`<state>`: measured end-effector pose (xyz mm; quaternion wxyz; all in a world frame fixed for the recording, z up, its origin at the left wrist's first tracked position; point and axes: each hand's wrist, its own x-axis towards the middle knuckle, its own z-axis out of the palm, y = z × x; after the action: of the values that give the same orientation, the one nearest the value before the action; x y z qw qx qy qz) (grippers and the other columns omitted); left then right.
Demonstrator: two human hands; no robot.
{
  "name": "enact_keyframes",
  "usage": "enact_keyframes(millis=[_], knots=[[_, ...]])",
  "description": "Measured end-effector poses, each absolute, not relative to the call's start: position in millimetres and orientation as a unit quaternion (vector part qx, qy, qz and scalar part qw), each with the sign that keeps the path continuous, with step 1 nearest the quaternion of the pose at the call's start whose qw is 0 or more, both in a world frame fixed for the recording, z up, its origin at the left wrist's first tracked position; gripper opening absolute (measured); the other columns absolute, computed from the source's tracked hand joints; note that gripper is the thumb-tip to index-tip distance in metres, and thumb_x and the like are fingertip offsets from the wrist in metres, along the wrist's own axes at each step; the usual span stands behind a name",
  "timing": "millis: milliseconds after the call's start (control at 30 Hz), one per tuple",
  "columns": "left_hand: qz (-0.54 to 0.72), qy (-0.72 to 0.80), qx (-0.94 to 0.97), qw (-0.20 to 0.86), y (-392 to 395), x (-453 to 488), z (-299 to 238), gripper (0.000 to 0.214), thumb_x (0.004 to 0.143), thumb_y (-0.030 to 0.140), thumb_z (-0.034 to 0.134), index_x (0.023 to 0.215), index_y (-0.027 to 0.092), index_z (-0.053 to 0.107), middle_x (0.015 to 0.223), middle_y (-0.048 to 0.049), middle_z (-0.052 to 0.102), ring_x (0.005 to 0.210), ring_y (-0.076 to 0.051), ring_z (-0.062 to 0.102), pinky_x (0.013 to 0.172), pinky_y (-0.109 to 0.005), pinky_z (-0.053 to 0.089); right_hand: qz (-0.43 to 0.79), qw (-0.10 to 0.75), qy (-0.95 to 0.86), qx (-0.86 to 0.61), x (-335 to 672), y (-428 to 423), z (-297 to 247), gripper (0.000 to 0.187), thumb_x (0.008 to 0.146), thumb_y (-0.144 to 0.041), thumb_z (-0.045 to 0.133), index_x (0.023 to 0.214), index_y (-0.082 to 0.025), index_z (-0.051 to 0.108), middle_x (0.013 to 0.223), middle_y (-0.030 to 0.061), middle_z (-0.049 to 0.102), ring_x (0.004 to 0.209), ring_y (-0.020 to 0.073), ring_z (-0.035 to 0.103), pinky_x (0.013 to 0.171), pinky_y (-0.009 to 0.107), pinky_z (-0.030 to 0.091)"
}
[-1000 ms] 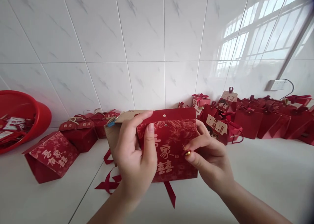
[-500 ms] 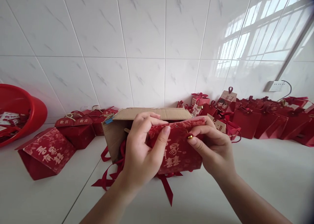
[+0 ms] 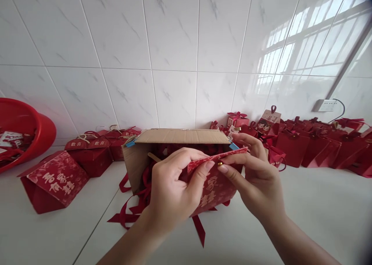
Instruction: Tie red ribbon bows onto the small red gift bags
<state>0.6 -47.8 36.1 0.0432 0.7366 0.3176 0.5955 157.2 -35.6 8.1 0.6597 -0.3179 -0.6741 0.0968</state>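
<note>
Between my hands hangs a red gift box (image 3: 216, 191) with gold flowers and pale Chinese characters, its top edge tilted toward me. My left hand (image 3: 177, 187) pinches that top edge between thumb and fingers. Thumb and forefinger of my right hand (image 3: 257, 176) close on a small gold bell (image 3: 220, 164) at the box's top edge; the other fingers are raised behind. Whether the bell is fastened to the box I cannot tell. Right behind my hands lies an open cardboard carton (image 3: 180, 136), with red ribbons (image 3: 199, 230) spilling out of its front.
On the left stand a red plastic tub (image 3: 43, 129), a finished-looking red box (image 3: 55, 181) and several red boxes with twine (image 3: 90, 152). Many red gift bags (image 3: 293, 147) line the right. A tiled wall (image 3: 174, 98) rises behind; a power socket (image 3: 325, 105) is at right.
The box's top edge has tipped toward me, so its upper side shows as a narrow strip. My right hand has brought the bell slightly left, nearer my left thumb.
</note>
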Motion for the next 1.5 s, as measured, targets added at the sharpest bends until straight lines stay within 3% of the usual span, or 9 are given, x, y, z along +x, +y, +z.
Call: enact_keyframes(millis=[100, 233, 433, 667, 867, 1100, 1233, 1367, 1500], knots=[[0.593, 0.292, 0.749, 0.050, -46, -1, 35, 0.010, 0.081, 0.012, 0.064, 0.079, 0.020, 0.068, 0.079, -0.0012, 0.072, 0.075, -0.016, 0.067, 0.069, -0.026, 0.054, 0.100, 0.695, -0.644, -0.302, 157, -36, 8, 0.009, 0.077, -0.022, 0.072, 0.078, -0.025, 0.064, 0.114, 0.0086, 0.053, 0.126, 0.0305, 0.042, 0.086, 0.042, 0.049], [0.578, 0.253, 0.773, 0.067, -43, -5, 35, 0.013, 0.082, 0.010, 0.062, 0.081, 0.021, 0.067, 0.084, -0.0018, 0.072, 0.080, -0.016, 0.068, 0.072, -0.027, 0.055, 0.167, 0.712, -0.628, -0.265, 162, -33, 11, 0.037, 0.071, -0.019, 0.077, 0.097, -0.027, 0.052, 0.120, 0.0080, 0.054, 0.121, 0.0268, 0.049, 0.081, 0.036, 0.053], [0.582, 0.258, 0.757, 0.148, -42, 0, 34, 0.005, 0.080, 0.017, 0.065, 0.079, 0.019, 0.060, 0.081, -0.0035, 0.066, 0.075, -0.016, 0.064, 0.069, -0.028, 0.054, 0.207, 0.648, -0.688, -0.253, 162, -33, 11, 0.009, 0.082, -0.019, 0.068, 0.080, -0.022, 0.059, 0.079, 0.0037, 0.065, 0.078, 0.0186, 0.063, 0.067, 0.032, 0.052], [0.539, 0.283, 0.729, 0.313, -39, -6, 39, 0.023, 0.066, 0.016, 0.079, 0.059, 0.018, 0.057, 0.069, 0.0003, 0.067, 0.063, -0.013, 0.064, 0.056, -0.022, 0.054, 0.310, 0.601, -0.704, -0.214, 167, -37, 13, 0.014, 0.076, -0.017, 0.073, 0.070, -0.021, 0.062, 0.075, 0.0028, 0.066, 0.074, 0.0193, 0.066, 0.060, 0.030, 0.052], [0.537, 0.246, 0.784, 0.192, -42, -10, 40, 0.019, 0.067, 0.013, 0.079, 0.062, 0.019, 0.061, 0.070, -0.0010, 0.069, 0.060, -0.014, 0.065, 0.053, -0.023, 0.053, 0.471, 0.583, -0.633, -0.194, 170, -36, 15, 0.019, 0.069, -0.018, 0.079, 0.061, -0.021, 0.063, 0.070, 0.0014, 0.068, 0.075, 0.0201, 0.067, 0.064, 0.033, 0.056], [0.530, 0.214, 0.817, 0.070, -37, -13, 39, 0.013, 0.077, 0.011, 0.069, 0.072, 0.023, 0.065, 0.074, -0.0015, 0.069, 0.066, -0.015, 0.066, 0.058, -0.025, 0.055, 0.548, 0.541, -0.605, -0.201, 167, -29, 14, 0.016, 0.073, -0.021, 0.077, 0.067, -0.020, 0.062, 0.077, 0.0001, 0.066, 0.069, 0.0137, 0.064, 0.055, 0.023, 0.053], [0.536, 0.233, 0.807, 0.080, -35, -16, 40, 0.013, 0.077, 0.012, 0.070, 0.070, 0.022, 0.063, 0.074, -0.0007, 0.067, 0.066, -0.014, 0.065, 0.059, -0.025, 0.053, 0.518, 0.536, -0.636, -0.198, 165, -26, 13, 0.013, 0.077, -0.024, 0.074, 0.073, -0.020, 0.063, 0.081, 0.0012, 0.066, 0.076, 0.0145, 0.064, 0.066, 0.026, 0.055], [0.561, 0.259, 0.783, 0.078, -36, -16, 40, 0.016, 0.078, 0.011, 0.067, 0.068, 0.021, 0.060, 0.070, 0.0003, 0.063, 0.068, -0.015, 0.063, 0.062, -0.027, 0.052, 0.386, 0.554, -0.696, -0.245, 168, -27, 15, 0.012, 0.081, -0.029, 0.070, 0.088, -0.020, 0.065, 0.087, 0.0047, 0.067, 0.078, 0.0173, 0.064, 0.067, 0.029, 0.056], [0.608, 0.307, 0.731, 0.040, -36, -22, 41, 0.019, 0.077, 0.013, 0.067, 0.066, 0.021, 0.053, 0.070, 0.0020, 0.060, 0.067, -0.014, 0.060, 0.063, -0.028, 0.049, 0.286, 0.498, -0.759, -0.307, 175, -24, 17, 0.053, 0.074, -0.026, 0.076, 0.121, -0.026, 0.052, 0.106, 0.0059, 0.065, 0.096, 0.0214, 0.064, 0.086, 0.037, 0.055]])
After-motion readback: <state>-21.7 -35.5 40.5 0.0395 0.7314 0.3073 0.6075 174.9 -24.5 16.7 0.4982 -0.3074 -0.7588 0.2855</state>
